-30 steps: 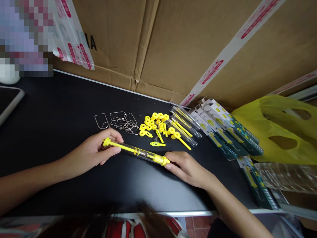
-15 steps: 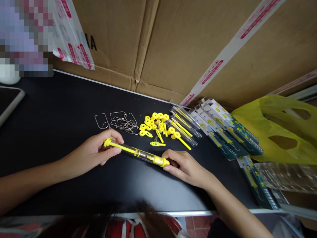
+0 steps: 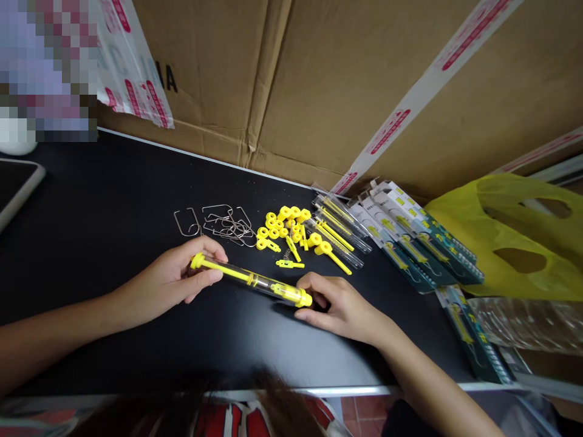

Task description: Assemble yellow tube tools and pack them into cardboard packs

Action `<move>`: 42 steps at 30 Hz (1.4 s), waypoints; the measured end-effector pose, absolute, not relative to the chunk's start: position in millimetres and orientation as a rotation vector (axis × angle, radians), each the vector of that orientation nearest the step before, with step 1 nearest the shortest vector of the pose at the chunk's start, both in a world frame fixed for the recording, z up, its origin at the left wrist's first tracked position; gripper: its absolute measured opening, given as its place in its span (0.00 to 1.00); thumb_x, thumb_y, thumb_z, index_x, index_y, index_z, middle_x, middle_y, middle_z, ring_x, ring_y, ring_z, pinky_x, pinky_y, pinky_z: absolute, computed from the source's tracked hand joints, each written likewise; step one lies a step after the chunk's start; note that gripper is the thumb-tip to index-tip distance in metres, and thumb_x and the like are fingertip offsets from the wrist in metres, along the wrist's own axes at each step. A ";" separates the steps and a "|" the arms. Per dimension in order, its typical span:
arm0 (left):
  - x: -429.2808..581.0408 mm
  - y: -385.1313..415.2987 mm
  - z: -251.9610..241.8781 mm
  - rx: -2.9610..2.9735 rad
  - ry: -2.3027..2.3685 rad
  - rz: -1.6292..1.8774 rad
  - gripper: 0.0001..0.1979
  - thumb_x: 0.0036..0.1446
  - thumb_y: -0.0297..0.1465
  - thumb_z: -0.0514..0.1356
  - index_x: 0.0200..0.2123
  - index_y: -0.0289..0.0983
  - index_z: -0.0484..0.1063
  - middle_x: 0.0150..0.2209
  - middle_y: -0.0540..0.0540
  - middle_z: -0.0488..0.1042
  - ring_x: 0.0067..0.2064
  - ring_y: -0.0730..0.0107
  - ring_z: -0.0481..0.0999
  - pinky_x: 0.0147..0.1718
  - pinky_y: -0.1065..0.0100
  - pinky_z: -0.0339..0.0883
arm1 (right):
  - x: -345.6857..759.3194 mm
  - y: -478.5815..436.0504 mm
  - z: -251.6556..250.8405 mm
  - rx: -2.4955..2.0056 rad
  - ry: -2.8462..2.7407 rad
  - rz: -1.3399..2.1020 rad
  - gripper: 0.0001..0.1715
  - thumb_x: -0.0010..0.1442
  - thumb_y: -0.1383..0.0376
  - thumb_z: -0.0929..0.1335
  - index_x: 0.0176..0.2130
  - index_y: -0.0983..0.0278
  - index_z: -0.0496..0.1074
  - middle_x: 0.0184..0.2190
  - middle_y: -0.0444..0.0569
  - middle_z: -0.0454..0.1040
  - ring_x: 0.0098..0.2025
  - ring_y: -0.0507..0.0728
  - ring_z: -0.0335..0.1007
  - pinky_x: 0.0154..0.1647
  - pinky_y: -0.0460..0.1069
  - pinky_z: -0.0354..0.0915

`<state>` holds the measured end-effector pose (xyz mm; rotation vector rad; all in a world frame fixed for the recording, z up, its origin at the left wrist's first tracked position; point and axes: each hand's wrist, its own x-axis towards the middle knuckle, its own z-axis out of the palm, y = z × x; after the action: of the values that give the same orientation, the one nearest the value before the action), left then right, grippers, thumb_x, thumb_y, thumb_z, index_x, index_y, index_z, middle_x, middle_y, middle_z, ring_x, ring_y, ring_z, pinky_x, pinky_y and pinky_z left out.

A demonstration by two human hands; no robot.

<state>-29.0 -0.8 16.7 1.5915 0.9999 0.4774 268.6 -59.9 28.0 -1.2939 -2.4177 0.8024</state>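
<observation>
Left hand (image 3: 182,273) holds the tube (image 3: 252,280), right hand (image 3: 348,306) parted around its other end.
The left fingers pinch one end, apparently leaving the middle in view; whether the right fingers touch, I can't tell. Yellow parts (image 3: 283,232) lie beyond both, probably for reach.

Tube (image 3: 235,276) between left fingers (image 3: 212,277) and right fingers (image 3: 314,316): clear, glossy plastic.
Ahead of the left fingers, wire hooks (image 3: 230,227) are smooth, shiny metal. Ahead of the right fingers, small parts (image 3: 283,233) are smooth, opaque plastic. Beneath, tabletop (image 3: 136,200): smooth, low sheen. Far beyond, carton (image 3: 346,79): matt, creased cardboard. Right of the right fingers, bag (image 3: 460,212): wrinkled plastic film.
</observation>
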 end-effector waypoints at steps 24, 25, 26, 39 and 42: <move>-28.3 1.3 16.8 1.544 1.005 0.574 0.10 0.57 0.35 0.57 0.41 0.39 0.64 0.24 0.55 0.66 0.17 0.82 0.62 0.13 0.78 0.56 | 271.6 -62.6 11.4 -1.243 -2.210 0.649 0.13 0.62 0.61 0.67 0.46 0.61 0.64 0.35 0.47 0.74 0.25 0.49 0.64 0.23 0.44 0.62; -28.3 1.4 17.2 1.543 1.023 0.585 0.10 0.55 0.35 0.58 0.40 0.39 0.65 0.24 0.55 0.67 0.17 0.81 0.62 0.13 0.77 0.56 | 270.9 -62.6 11.1 -1.231 -2.194 0.643 0.13 0.61 0.62 0.67 0.46 0.61 0.64 0.35 0.47 0.74 0.25 0.48 0.64 0.23 0.44 0.62; -28.5 1.5 17.6 1.543 1.041 0.600 0.11 0.53 0.35 0.60 0.38 0.39 0.66 0.24 0.55 0.67 0.17 0.81 0.62 0.13 0.77 0.57 | 270.4 -62.7 10.9 -1.222 -2.174 0.645 0.14 0.61 0.62 0.67 0.46 0.61 0.64 0.36 0.48 0.74 0.24 0.48 0.64 0.23 0.44 0.62; -30.1 0.0 18.6 1.608 1.041 0.716 0.10 0.48 0.32 0.64 0.36 0.39 0.70 0.23 0.56 0.69 0.20 0.80 0.68 0.19 0.77 0.65 | 269.9 -62.9 7.2 -1.241 -2.004 0.801 0.13 0.62 0.61 0.67 0.47 0.62 0.66 0.34 0.48 0.72 0.28 0.51 0.66 0.26 0.46 0.66; -30.5 -0.7 18.8 1.636 1.048 0.727 0.10 0.49 0.31 0.64 0.36 0.39 0.70 0.24 0.56 0.69 0.21 0.80 0.69 0.20 0.77 0.65 | 268.6 -62.6 7.9 -1.225 -2.000 0.817 0.13 0.62 0.61 0.67 0.47 0.62 0.66 0.35 0.48 0.72 0.28 0.51 0.67 0.26 0.46 0.66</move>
<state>-30.5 -0.7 18.8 1.6356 1.0478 0.7271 268.6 -62.6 7.9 -1.2254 -2.0001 0.8166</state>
